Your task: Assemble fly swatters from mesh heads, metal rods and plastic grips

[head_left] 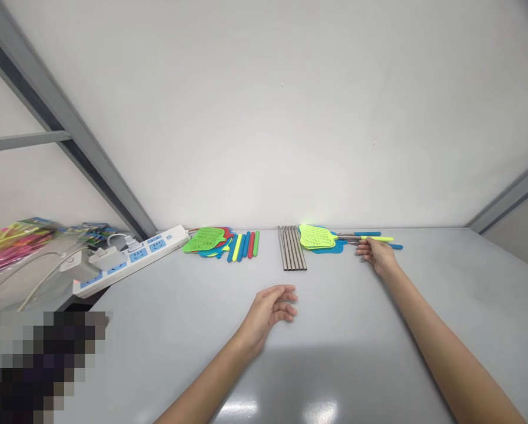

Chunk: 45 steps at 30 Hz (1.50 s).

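Note:
My right hand [378, 254] is at the right pile, its thumb and fingers closed around the metal rod of a yellow-green fly swatter [317, 237], next to its yellow handle [378, 238]. Beneath that swatter lie blue swatters, with a blue head [332, 247] and blue handles [391, 247] showing. Over the middle of the table, my left hand [268, 309] is empty, its fingers loosely bent and apart. Beyond it lies a row of several metal tubes [294, 250]. Farther left are several coloured handles [243, 246] and a stack of swatter heads, a green head [206, 239] on top.
A white power strip [135, 259] with plugged-in adapters and cables lies along the left side. Bagged bright-coloured items [20, 247] are at the far left. A grey metal frame [73, 135] rises there, and a white wall [281, 118] stands behind the grey table [334, 330].

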Motion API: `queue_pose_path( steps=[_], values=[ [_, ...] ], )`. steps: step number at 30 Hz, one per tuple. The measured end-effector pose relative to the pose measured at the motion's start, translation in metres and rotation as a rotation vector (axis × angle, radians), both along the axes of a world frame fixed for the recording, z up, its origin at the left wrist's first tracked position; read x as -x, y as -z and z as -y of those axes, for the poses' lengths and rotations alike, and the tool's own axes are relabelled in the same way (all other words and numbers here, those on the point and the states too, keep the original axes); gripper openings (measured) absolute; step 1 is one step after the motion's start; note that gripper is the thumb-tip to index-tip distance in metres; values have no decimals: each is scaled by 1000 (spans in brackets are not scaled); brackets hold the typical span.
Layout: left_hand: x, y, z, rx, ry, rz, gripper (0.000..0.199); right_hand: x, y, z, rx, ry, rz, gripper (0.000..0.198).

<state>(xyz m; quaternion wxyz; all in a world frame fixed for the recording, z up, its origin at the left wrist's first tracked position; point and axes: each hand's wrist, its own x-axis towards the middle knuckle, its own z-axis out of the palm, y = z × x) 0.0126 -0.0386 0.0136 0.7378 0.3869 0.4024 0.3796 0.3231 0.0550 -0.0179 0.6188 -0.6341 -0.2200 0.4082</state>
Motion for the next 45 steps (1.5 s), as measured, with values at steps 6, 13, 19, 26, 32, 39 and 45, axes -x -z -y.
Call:
queue_pose_path(
  steps=[6, 13, 19, 26, 32, 39, 45],
  values=[
    [0, -2, 0, -2, 27, 13, 32, 0, 3, 1, -48, 8, -7, 12],
    [1, 0, 0, -3, 29, 9, 33, 1, 2, 9, -169, -36, -57, 12],
    [1, 1, -4, -56, 0, -33, 33, 5, 3, 13, -242, -65, -97, 11],
    [4, 2, -15, -141, -93, -150, 34, 43, 0, 20, -305, -117, -112, 10],
    [8, 6, -15, -131, -143, -167, 43, 79, -4, 29, -239, -300, -49, 14],
    [1, 3, -24, -39, -93, -50, 52, 114, -14, 43, -122, -573, -103, 17],
    [-4, 7, -32, -19, -55, 69, 42, 126, -12, 46, -145, -687, -135, 16]
  ],
)
